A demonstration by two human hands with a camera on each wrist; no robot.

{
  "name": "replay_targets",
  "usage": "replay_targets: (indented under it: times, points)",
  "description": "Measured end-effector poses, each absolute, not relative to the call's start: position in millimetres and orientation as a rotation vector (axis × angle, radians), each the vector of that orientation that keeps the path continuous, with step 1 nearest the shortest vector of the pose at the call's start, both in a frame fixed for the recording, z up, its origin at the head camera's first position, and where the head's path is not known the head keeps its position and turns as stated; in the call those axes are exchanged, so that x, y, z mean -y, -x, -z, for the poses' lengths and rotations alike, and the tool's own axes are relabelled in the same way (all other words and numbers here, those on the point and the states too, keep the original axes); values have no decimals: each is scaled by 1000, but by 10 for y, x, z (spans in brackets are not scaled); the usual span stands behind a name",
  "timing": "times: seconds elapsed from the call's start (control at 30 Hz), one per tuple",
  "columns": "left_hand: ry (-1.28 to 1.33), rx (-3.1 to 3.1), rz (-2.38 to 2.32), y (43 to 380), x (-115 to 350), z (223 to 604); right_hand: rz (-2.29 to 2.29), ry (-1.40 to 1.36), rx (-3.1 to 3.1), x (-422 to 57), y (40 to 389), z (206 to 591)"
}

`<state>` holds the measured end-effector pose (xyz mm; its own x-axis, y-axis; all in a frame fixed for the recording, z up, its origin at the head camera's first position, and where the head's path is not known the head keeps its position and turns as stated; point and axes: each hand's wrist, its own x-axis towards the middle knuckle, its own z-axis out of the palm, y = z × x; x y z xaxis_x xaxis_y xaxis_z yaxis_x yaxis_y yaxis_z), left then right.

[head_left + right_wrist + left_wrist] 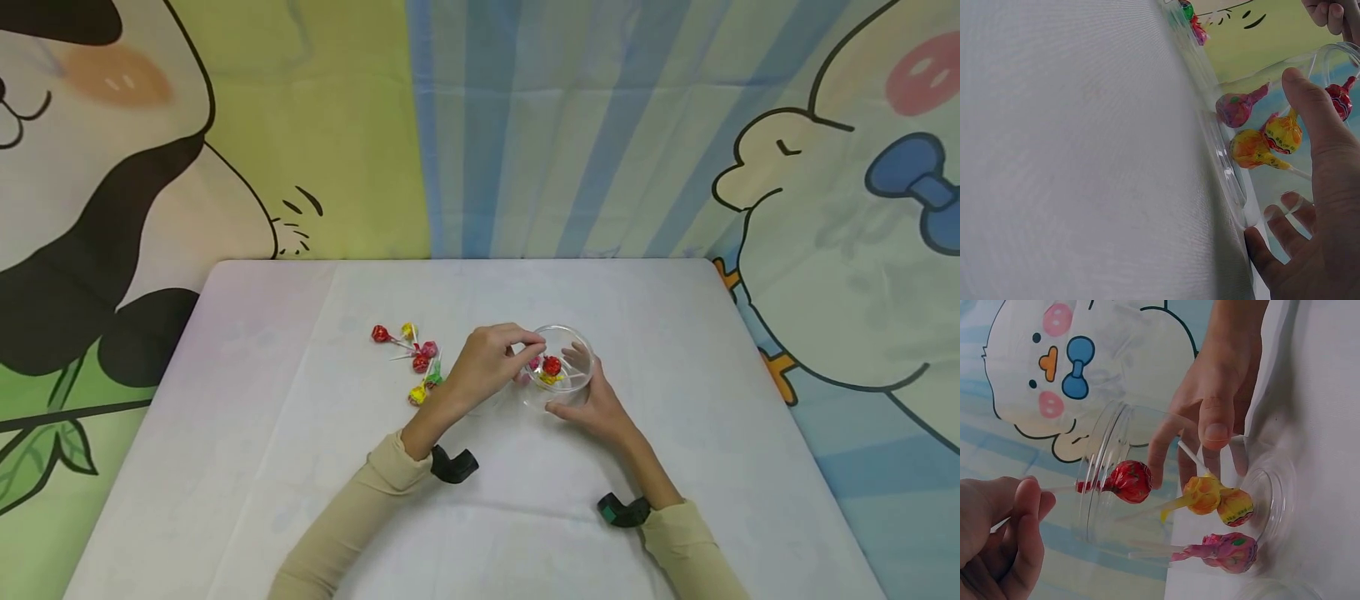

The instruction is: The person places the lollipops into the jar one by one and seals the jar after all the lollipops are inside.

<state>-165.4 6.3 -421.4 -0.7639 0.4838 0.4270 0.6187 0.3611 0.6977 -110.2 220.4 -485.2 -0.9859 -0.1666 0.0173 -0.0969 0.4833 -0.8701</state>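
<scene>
A clear, open-topped jar (579,382) stands upright on the white table. My right hand (600,408) holds its side, thumb and fingers spread around the wall. Over the rim, my left hand (491,358) pinches the white stick of a red-wrapped lollipop (1132,482). That lollipop hangs head-down inside the jar's mouth, above the bottom. Lower in the jar lie an orange-yellow lollipop (1202,495), a yellow one (1235,506) and a pink one (1232,551), their sticks pointing up at a slant.
Left of the jar, several loose lollipops lie in a group, among them a red one (380,333), a pink one (429,349) and a yellow one (417,395). A clear round edge (1279,589) shows beside the jar's base. Printed cloth (570,125) hangs behind the table.
</scene>
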Motion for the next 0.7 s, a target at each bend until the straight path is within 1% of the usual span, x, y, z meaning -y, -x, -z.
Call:
replay_targets:
  times: [0.23, 0.47, 0.7]
  points:
    - [1036, 2501, 1261, 1681, -97, 4258, 1570, 255, -2642, -2224, 1120, 4891]
    - [1066, 2568, 1178, 1672, -96, 4273, 1593, 235, -2632, -2314, 1200, 5195]
    - [1087, 2556, 1159, 1664, -104, 4291, 1585, 247, -2659, -2334, 1201, 5253]
